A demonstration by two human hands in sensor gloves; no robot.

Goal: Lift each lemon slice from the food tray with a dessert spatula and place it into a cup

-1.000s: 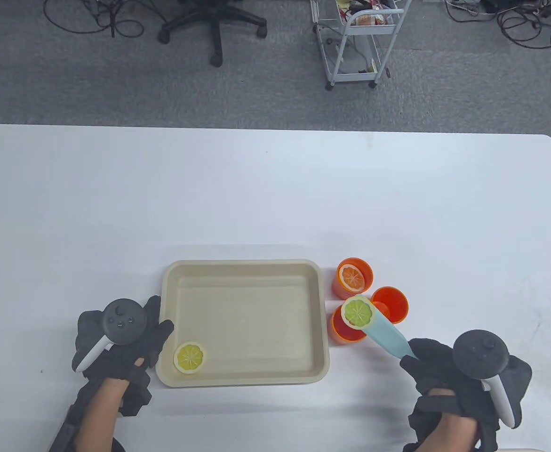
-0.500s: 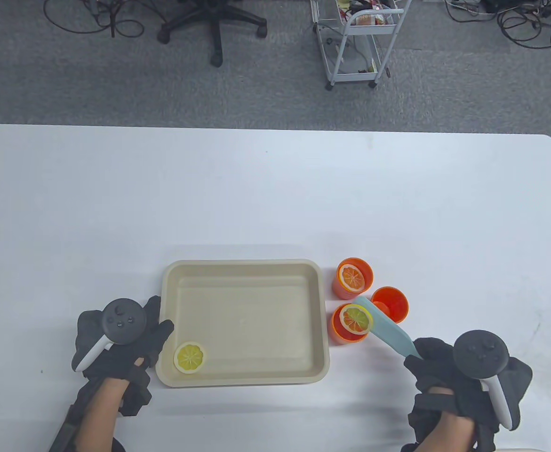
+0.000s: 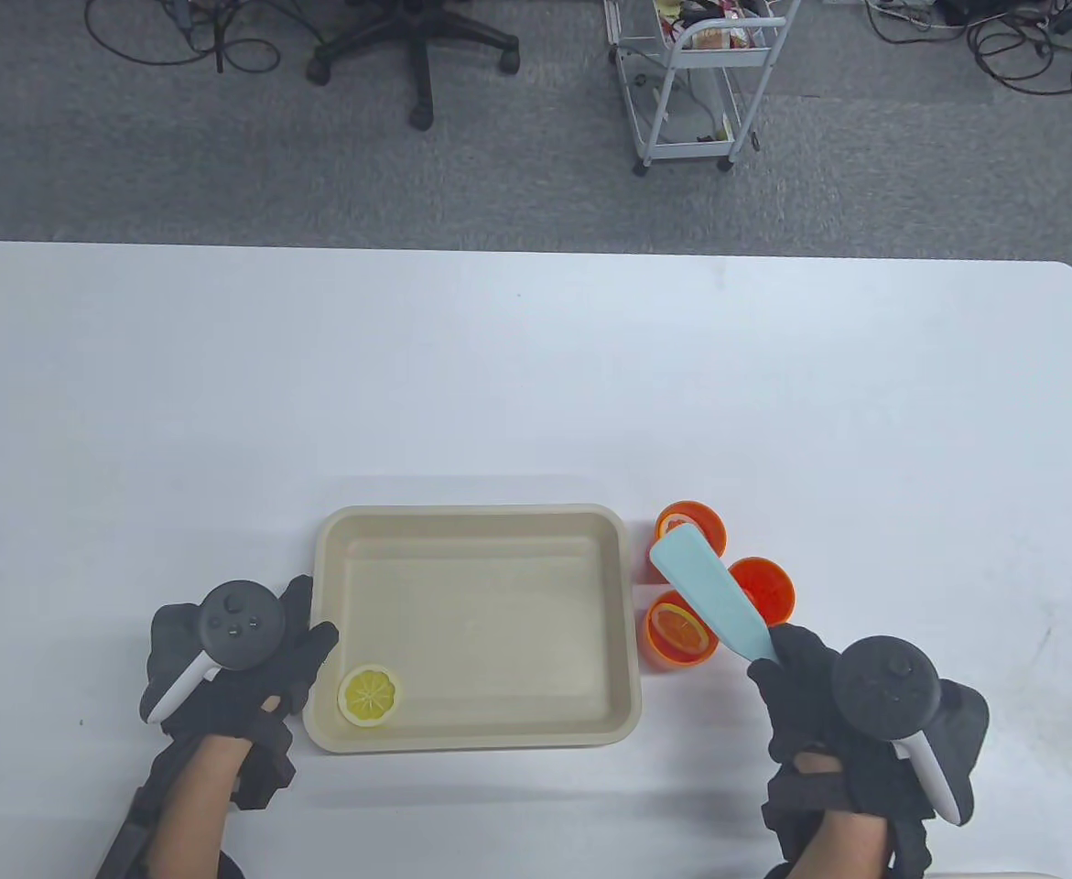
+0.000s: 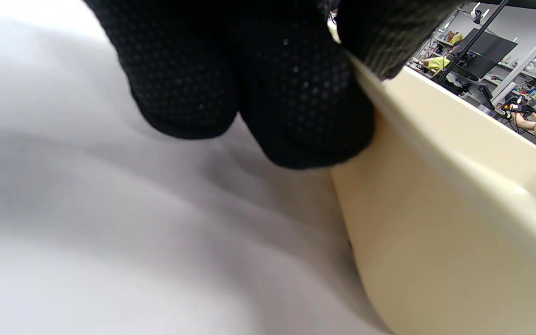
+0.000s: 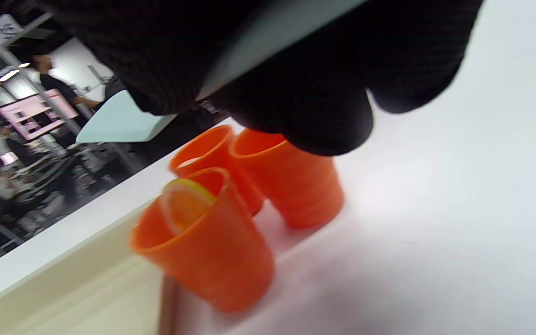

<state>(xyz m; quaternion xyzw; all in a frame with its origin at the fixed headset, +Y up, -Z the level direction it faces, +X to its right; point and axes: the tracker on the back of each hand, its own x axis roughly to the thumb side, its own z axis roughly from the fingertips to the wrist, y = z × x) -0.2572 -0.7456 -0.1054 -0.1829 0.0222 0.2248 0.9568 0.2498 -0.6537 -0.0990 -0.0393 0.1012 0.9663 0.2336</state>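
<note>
One yellow lemon slice lies in the near left corner of the beige food tray. My left hand holds the tray's left edge, thumb over the rim and fingers against the outer wall. My right hand grips the handle of the light blue dessert spatula; its bare blade hangs over three orange cups. The near cup holds a slice. The far cup also holds one, partly hidden by the blade. The right cup shows no slice.
The three cups stand close together just right of the tray. The white table stretches far behind them. Beyond its far edge are an office chair and a white cart on the floor.
The lime-coloured slice slid off the spatula into the near cup. The blade, now bare, rose and swung to the far left over the cups. My right hand shifted left. The left hand stayed put.
</note>
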